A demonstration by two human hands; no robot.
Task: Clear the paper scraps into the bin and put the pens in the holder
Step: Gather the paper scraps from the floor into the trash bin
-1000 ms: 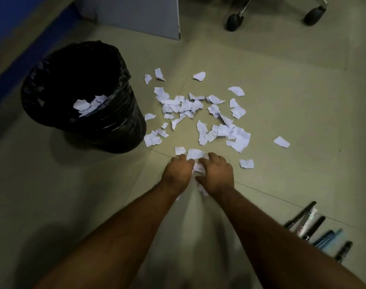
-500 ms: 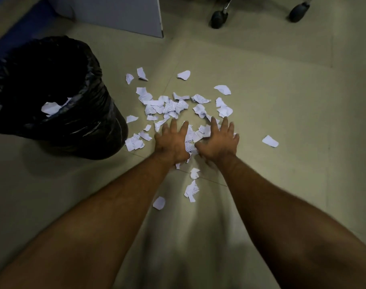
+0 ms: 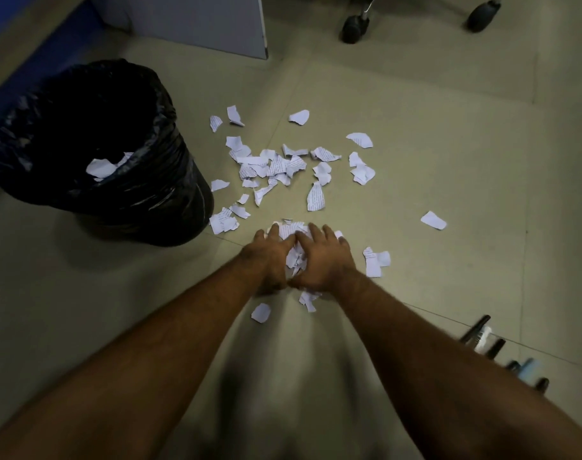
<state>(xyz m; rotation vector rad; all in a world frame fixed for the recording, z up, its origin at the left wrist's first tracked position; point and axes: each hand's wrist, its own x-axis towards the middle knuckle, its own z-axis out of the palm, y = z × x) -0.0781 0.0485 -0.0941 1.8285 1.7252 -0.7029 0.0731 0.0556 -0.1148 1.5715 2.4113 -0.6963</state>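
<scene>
head cam, only view there is: half a second ago both hands were spread flat out in the middle of the mess, now they've dragged back toward the body and cupped together, left hand [image 3: 269,257] and right hand [image 3: 326,260] closing on a bunched pile of scraps [image 3: 294,247] between the palms. So that's another handful raked up, probably headed for the bin [image 3: 93,151] on the left, which already has a few bits inside. Plenty of loose paper scraps [image 3: 276,167] left on the floor [image 3: 448,127] beyond the hands, plus a couple of strays nearer the body. The pens [image 3: 495,350] lie untouched at bottom right, bunched side by side, long axes running roughly near-left to far-right, blurry so can't tell tip ends. No holder in view
</scene>
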